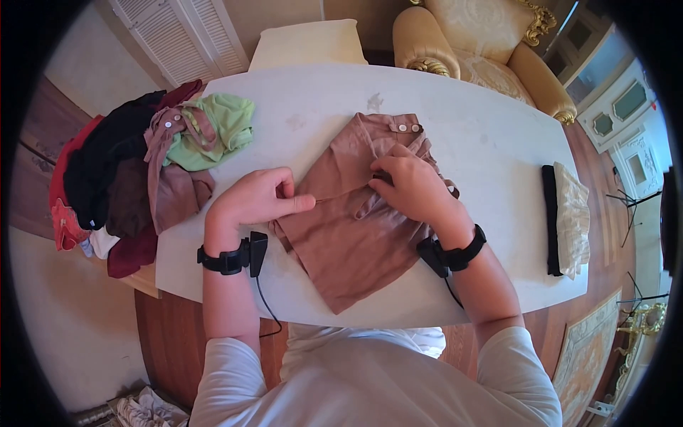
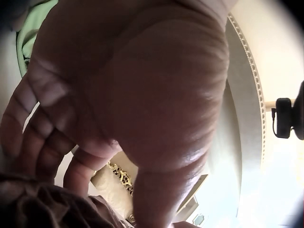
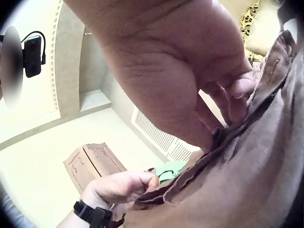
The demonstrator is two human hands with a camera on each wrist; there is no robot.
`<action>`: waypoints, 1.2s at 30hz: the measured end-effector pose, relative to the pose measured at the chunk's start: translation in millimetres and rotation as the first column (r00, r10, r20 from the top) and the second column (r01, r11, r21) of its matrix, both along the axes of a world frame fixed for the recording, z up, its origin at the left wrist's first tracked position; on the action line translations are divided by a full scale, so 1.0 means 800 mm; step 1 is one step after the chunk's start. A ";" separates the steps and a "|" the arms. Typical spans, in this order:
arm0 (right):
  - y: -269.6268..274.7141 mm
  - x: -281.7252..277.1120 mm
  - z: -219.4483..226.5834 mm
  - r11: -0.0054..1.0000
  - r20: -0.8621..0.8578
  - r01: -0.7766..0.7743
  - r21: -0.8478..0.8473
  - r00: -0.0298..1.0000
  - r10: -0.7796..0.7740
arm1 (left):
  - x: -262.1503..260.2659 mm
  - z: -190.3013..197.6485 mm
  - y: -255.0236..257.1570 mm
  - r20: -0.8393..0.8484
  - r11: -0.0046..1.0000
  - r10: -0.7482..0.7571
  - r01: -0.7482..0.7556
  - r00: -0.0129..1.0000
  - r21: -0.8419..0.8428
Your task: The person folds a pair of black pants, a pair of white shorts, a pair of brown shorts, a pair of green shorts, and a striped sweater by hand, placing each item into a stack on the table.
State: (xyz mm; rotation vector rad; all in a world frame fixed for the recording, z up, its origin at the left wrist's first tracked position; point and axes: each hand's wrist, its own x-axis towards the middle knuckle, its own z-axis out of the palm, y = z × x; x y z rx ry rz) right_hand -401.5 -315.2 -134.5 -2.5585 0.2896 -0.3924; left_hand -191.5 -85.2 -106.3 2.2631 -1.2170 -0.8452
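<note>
Head view: brown cloth garment (image 1: 348, 267) slants away, white-buttoned end nearer right hand (image 1: 418, 186) (grip pinching fabric); left hand (image 1: 257, 196) pinches left edge.

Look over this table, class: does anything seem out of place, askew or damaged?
A grey patch marks the white tabletop beyond the brown garment, like a stain or wear; I cannot tell which. The clothes pile looks untidy too: jumbled, spreading past the tabletop's left edge.
</note>
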 end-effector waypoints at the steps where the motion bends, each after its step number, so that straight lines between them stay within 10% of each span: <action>1: 0.000 0.001 0.001 1.000 -0.015 -0.001 -0.003 1.000 0.001 | 0.001 -0.001 -0.003 0.018 0.999 0.033 -0.033 0.999 -0.005; 20: -0.012 0.019 0.007 0.986 0.035 0.107 0.126 0.993 -0.112 | 0.027 -0.055 -0.014 0.034 0.995 -0.096 0.097 0.995 -0.019; 30: -0.045 0.148 0.001 0.965 -0.073 0.166 -0.201 0.980 -0.183 | 0.028 -0.057 -0.010 0.024 0.988 -0.111 0.113 0.994 -0.104; 36: -0.091 0.179 -0.012 0.970 -0.041 0.241 -0.043 0.969 -0.243 | 0.030 -0.063 -0.010 0.032 0.994 -0.089 0.091 0.995 -0.055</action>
